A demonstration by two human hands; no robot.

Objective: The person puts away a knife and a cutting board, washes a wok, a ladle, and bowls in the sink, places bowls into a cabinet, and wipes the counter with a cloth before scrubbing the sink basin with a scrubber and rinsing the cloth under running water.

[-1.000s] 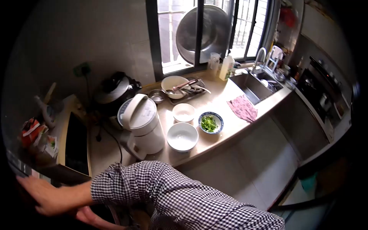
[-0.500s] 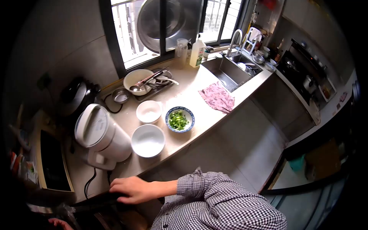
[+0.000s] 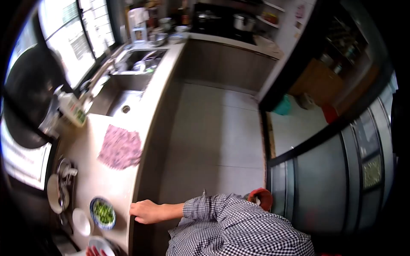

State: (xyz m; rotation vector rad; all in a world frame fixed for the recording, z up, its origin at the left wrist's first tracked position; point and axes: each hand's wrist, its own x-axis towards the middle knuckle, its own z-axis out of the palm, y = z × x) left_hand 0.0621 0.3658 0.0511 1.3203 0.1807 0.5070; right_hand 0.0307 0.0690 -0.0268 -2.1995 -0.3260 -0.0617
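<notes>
My right hand (image 3: 146, 212), in a checked sleeve, is at the front edge of the counter. Its fingers are loosely bent and nothing shows in them. Only the fingertips of my left hand (image 3: 95, 251) enter at the bottom left, apart from each other and overlapping the larger white bowl (image 3: 103, 244). Whether they touch that bowl I cannot tell. Beside it are a smaller white bowl (image 3: 82, 222) and a blue-rimmed bowl (image 3: 92, 209) of chopped greens (image 3: 103, 212).
A pink patterned cloth (image 3: 120, 147) lies on the counter (image 3: 92, 170) near the metal sink (image 3: 110, 100). A pump bottle (image 3: 72, 109) stands by the window. Utensils lie in a cream bowl (image 3: 54, 194). Behind my arm is a red bucket (image 3: 262, 198); a glass door (image 3: 320, 183) stands at right.
The view has swung right, toward the sink and floor. My right hand has come to the counter edge near the greens. My left fingertips now appear at the larger white bowl.
</notes>
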